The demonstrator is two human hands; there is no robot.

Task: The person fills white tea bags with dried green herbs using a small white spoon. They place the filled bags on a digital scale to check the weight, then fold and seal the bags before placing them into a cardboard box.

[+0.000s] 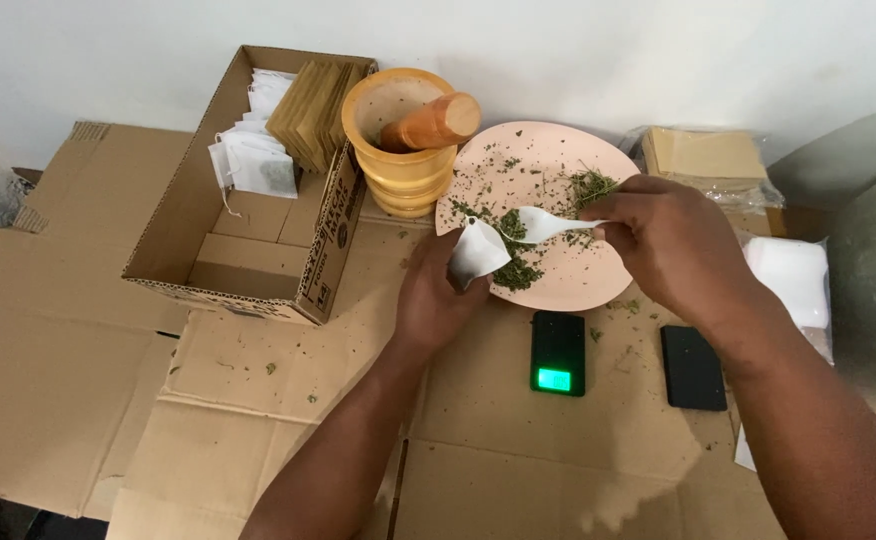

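Head view: left hand (436, 295) fingers pinch a small white filter bag (477, 252) at the near rim of the pink plate (558, 290). Right hand (673, 245) fingers grip a white spoon (543, 224), its bowl at the bag mouth, over dried green herb (518, 268). Small scale (558, 352) sits just below the plate.

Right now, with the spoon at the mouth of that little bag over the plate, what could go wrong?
1. The white spoon meets the small white bag at a narrow opening; dried herbs could spill, as flakes already lie on the cardboard.
2. The left hand holds the bag only by pinching; it may fold shut.
3. The right hand works above the pocket scale; falling flakes could land on it.
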